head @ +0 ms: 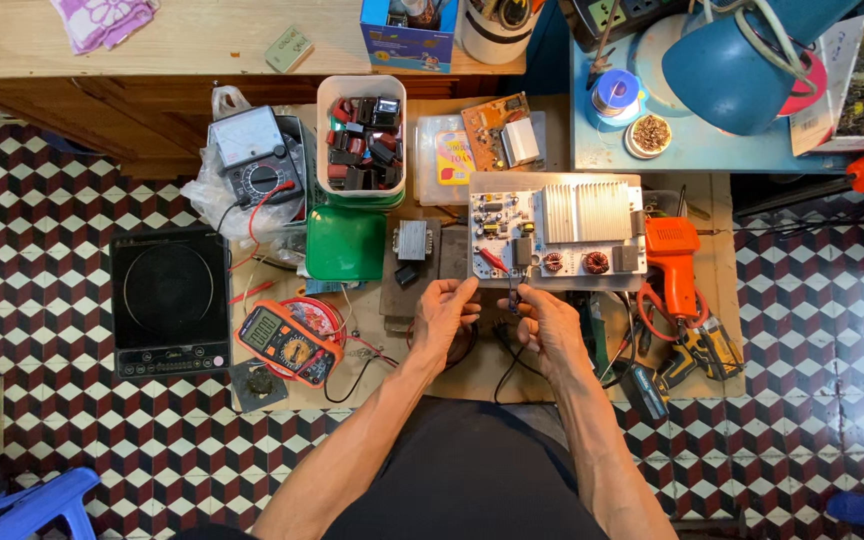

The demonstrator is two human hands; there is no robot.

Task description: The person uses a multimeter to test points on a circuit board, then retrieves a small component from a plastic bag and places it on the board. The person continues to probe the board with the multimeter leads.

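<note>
While both hands work at the near edge of the board, start far left: black flat induction cooktop w/ round ring marking (170, 300) sits on the checkered tile floor (52, 180). Next to it, orange-cased digital multimeter (288, 343) lies tilted on the low wooden work board (722, 290), red & black leads trailing. Above that, grey analogue meter (254, 160) in a plastic bag, then white tub of dark small parts (361, 132) over a green plastic lid (345, 243). Centre now: left hand (443, 313) pinches the red probe (493, 261), tip resting on the white circuit board w/ ribbed aluminium heatsink (559, 228). Right hand (546, 325), just beside it, fingers closed round a black probe (514, 297), tip at the board's front edge. Circuit board lies flat, mid-bench, just beyond both hands. Further right: orange pistol-shaped soldering gun (672, 270) touching the board's right side, blue lamp shade (727, 70) up top.
</note>
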